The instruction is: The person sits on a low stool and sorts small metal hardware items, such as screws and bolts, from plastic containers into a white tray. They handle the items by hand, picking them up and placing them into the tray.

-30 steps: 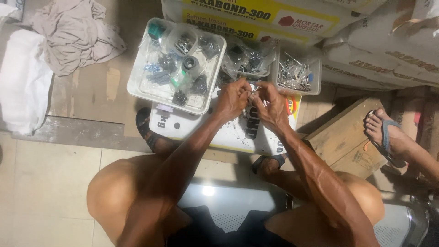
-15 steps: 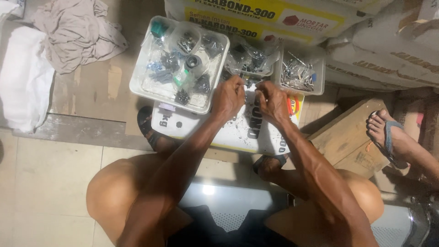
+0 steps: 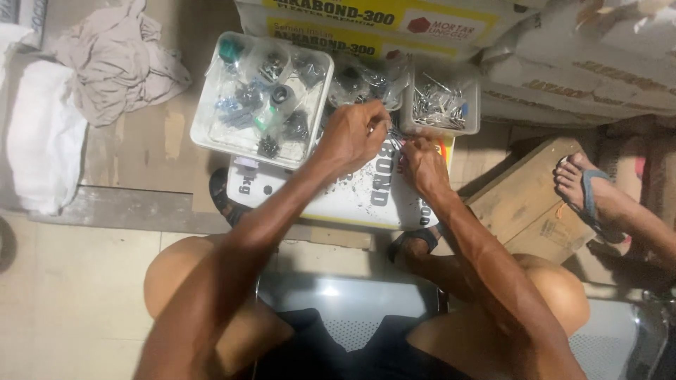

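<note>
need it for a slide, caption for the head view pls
Seated person's left hand and right hand pinch small parts over a white bag, beside clear trays of hardware.

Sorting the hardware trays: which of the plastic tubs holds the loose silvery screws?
The small tub at right, just above the right hand. The big tub at left holds bagged dark fittings instead.

Parts tray point(image 3: 211, 134) left of screw box point(image 3: 472, 123), both behind sack point(image 3: 352, 200).

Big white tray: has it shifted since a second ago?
No. The big white tray still sits left of the small tray, overlapping the white sack.
</note>
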